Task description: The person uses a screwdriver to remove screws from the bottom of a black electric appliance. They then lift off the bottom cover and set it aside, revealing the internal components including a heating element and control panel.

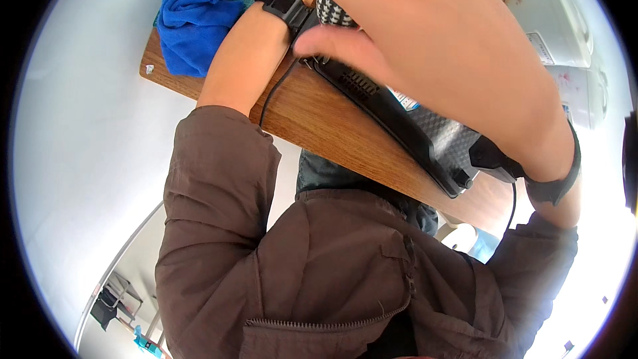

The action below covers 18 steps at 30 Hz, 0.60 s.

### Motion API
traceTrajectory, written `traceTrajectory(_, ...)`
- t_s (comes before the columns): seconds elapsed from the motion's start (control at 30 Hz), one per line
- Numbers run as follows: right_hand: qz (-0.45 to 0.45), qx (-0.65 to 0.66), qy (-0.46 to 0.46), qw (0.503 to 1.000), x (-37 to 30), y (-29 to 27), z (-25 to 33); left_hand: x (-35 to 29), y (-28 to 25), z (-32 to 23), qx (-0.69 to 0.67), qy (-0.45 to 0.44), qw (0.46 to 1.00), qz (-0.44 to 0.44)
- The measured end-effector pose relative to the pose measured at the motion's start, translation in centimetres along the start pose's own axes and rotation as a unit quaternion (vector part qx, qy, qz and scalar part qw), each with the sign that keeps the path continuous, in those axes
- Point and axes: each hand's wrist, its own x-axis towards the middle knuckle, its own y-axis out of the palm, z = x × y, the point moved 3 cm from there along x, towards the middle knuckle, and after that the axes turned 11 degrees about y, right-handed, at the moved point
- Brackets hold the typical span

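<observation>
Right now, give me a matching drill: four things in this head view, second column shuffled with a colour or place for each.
Things:
1. cloth
2. table
3. jacket
4. wristband

Descriptions:
A. brown fabric, sleeves pushed up
B. black, on the left wrist
C. blue, bunched at the table's far corner
D. wood grain, edge crossing the view diagonally

Pairs: 1-C, 2-D, 3-A, 4-B

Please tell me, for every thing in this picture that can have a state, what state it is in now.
Black flat device with vent slots: lying on the wooden table edge.
Blue cloth: crumpled on the table.
Thin black cable: hanging over the table edge.
Right hand: thumb touching the device.
Left hand: hidden, only its banded wrist shows.
</observation>
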Motion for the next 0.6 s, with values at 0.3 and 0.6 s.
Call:
traceTrajectory(0.3,0.007,0.008,0.024,1.0,-0.15,-0.4,-0.04,-0.02,0.29,-0.08,-0.007,0.007,1.0,0.002)
traceTrajectory(0.6,0.01,0.023,0.04,0.999,-0.18,-0.42,0.05,0.59,-0.14,-0.15,-0.005,0.011,1.0,0.01)
